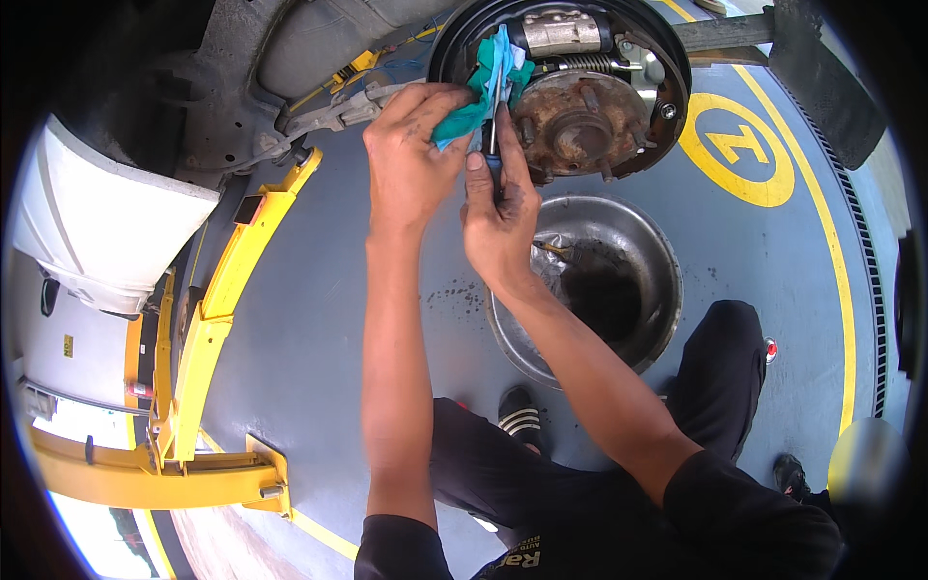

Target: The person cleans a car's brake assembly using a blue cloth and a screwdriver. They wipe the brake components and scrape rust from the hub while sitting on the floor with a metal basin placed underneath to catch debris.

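At the left side of an opened drum brake (677,82), my left hand (414,159) is closed round a crumpled teal and light-blue cloth (466,118). My right hand (503,217) grips a screwdriver (494,159) by its dark handle, with the shaft pointing up against the cloth. Both hands are smudged with black grime. The screwdriver's tip is hidden by the cloth. To the right of the cloth are the rusty wheel hub (578,130) with its studs, a coil spring (588,64) and a silver cylinder (563,33).
Below the hub, a round metal basin (665,290) on the blue-grey floor holds dark residue and a brush-like tool (553,249). A yellow lift arm (232,290) stands at left. Vehicle underbody parts (319,48) hang above. My legs (720,377) flank the basin's near side.
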A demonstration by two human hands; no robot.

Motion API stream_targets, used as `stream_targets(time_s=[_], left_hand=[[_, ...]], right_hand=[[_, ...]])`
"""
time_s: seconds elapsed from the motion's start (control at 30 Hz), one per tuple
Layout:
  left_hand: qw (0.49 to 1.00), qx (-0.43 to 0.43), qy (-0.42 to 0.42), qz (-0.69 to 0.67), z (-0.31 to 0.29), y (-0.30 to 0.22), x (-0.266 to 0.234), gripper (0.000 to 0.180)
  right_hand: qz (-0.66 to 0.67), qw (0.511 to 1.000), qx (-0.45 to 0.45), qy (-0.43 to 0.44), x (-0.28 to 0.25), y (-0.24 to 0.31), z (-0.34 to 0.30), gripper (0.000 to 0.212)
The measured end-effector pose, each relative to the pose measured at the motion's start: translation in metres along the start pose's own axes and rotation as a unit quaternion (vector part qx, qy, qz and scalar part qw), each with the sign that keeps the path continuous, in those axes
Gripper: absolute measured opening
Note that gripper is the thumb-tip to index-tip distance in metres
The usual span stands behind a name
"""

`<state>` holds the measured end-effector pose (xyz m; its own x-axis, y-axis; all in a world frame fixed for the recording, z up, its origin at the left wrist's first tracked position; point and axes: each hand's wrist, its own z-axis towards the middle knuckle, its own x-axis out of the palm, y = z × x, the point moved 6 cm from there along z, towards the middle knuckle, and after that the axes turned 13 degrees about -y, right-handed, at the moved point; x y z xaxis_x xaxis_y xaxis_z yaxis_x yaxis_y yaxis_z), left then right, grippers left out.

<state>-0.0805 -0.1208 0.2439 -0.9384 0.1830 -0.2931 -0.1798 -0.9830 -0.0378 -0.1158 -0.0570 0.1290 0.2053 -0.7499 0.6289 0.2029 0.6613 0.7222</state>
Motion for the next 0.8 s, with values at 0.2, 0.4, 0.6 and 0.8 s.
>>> stream_targets(time_s=[0.2, 0.4, 0.6, 0.8], left_hand=[[0.991, -0.111, 0.006, 0.072, -0.053, 0.011, -0.014, 0.022], [0.968, -0.234, -0.064, 0.058, -0.038, 0.014, -0.020, 0.020], [0.924, -0.342, -0.133, 0.110, -0.127, 0.009, -0.046, 0.018], [0.833, -0.529, 0.060, 0.148, -0.168, -0.005, 0.000, 0.029]], right_hand=[[-0.151, 0.984, 0.012, 0.089, -0.030, -0.014, -0.050, 0.056], [-0.158, 0.981, -0.009, 0.113, -0.047, 0.039, -0.018, 0.054], [-0.296, 0.892, 0.165, 0.301, -0.100, 0.025, -0.053, 0.053], [-0.383, 0.889, 0.108, 0.224, -0.228, 0.041, -0.066, 0.061]])
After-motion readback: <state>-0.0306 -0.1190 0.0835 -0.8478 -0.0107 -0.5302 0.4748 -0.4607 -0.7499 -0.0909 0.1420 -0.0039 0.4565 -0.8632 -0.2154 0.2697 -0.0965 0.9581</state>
